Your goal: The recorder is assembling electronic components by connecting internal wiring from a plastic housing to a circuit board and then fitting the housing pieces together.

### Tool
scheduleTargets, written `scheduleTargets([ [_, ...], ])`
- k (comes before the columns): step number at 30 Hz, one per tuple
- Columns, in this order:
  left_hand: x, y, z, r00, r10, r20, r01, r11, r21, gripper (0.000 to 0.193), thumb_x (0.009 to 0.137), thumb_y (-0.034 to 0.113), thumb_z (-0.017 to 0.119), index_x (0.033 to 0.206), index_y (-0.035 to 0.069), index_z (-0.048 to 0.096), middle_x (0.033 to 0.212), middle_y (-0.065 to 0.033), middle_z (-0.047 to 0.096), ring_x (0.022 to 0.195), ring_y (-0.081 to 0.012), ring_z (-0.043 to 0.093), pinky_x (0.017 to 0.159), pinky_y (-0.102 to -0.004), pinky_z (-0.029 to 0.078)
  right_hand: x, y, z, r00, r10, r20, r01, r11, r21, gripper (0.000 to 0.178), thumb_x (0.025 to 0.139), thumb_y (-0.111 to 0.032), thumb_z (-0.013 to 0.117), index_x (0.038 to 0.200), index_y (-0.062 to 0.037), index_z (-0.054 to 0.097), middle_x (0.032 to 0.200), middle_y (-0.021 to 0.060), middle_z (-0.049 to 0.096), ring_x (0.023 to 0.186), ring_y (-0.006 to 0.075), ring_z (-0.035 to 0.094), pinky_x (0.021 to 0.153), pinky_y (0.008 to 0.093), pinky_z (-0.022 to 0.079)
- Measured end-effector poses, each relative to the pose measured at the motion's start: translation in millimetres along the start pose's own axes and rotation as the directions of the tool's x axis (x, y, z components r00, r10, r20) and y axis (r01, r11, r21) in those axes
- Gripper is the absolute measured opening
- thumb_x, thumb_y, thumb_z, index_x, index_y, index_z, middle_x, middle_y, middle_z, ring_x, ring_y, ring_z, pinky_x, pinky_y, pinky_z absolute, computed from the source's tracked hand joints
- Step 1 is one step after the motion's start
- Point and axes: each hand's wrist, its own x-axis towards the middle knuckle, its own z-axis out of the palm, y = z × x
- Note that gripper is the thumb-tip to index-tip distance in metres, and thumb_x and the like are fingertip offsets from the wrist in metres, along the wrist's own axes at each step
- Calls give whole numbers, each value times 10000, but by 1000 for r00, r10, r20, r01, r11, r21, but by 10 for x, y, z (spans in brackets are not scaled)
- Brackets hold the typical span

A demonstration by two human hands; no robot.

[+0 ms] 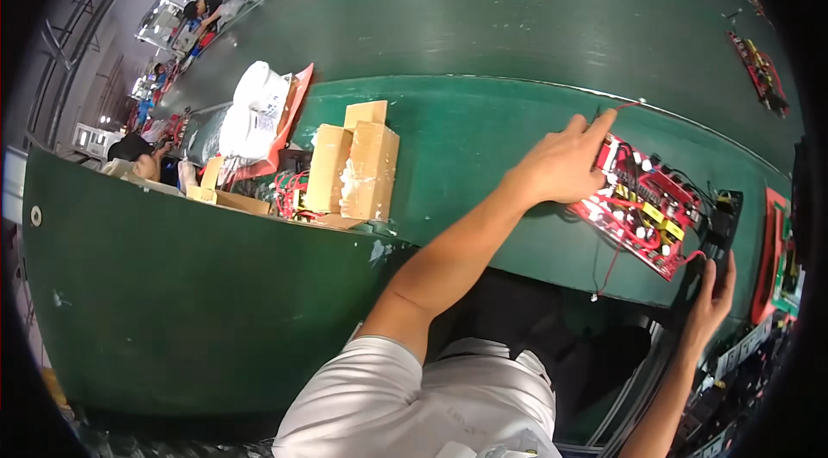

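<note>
A red circuit board [642,208] lies on the green bench in front of me. Yellow-wrapped parts, white connectors and loose wires cover it. My left hand [565,163] grips the board's left end, thumb and fingers at its edge. At the other end, a black plate-like part [723,221] stands beside the board, with dark wires running between them. My right hand [711,307] holds the lower end of that black part between thumb and fingers; its exact grip is partly hidden. A thin red wire [611,272] hangs from the board toward the bench's front edge.
Cardboard pieces [371,172] stand to the left, near a white plastic bag [256,117] on an orange tray. Another populated board [757,70] lies on the dark conveyor [517,18] beyond. An orange tray [766,260] sits at far right. Other people work at far left.
</note>
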Motion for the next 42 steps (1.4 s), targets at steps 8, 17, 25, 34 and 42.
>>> scheduleTargets([
  [8, -6, -33, 105, 993, 42, -111, -51, 996, -74, 827, 803, 133, 646, 1524, 55, 250, 1142, -275, 540, 899, -488, 608, 832, -535, 501, -55, -33, -118, 995, 93, -23, -93, 996, -6, 436, 1035, -164, 546, 1414, 38, 475, 1267, 127, 611, 1084, 155, 593, 974, 282, 450],
  [17, 81, 16, 95, 991, 101, -86, -111, 987, -120, 764, 822, 128, 622, 1505, 95, 281, 1138, -258, 540, 917, -463, 613, 817, -529, 506, -67, -142, -160, 992, 4, -123, -27, 981, -191, 395, 1025, -140, 553, 1368, 52, 514, 1209, 102, 625, 1066, 140, 577, 966, 281, 444],
  [25, 218, -235, 5, 957, 65, -283, -117, 979, -170, 729, 773, 134, 704, 1458, 123, 455, 1358, -190, 586, 1244, -349, 578, 1043, -388, 450, -26, -378, 254, 999, 17, -45, -15, 999, 48, 523, 967, -67, 610, 1454, -4, 431, 1288, 84, 556, 1118, 133, 547, 960, 271, 440],
  [34, 1803, -803, -728, 883, 117, -454, -185, 977, -108, 689, 754, 183, 727, 1382, -15, 523, 1317, -207, 619, 1188, -277, 615, 1019, -350, 449, -30, -301, 158, 994, -6, -105, 13, 998, 69, 613, 926, -22, 637, 1472, -17, 358, 1177, 105, 546, 908, 128, 568, 786, 264, 494],
  [42, 2034, -1557, -1326, 756, -188, -626, 508, 772, 381, 603, 820, 244, 657, 1396, 140, 514, 1347, -160, 567, 1225, -373, 550, 1019, -504, 447, -60, -364, 212, 993, -100, -58, 89, 982, -165, 670, 858, -119, 719, 1438, -41, 394, 1089, 162, 581, 872, 271, 631, 758, 398, 526],
])
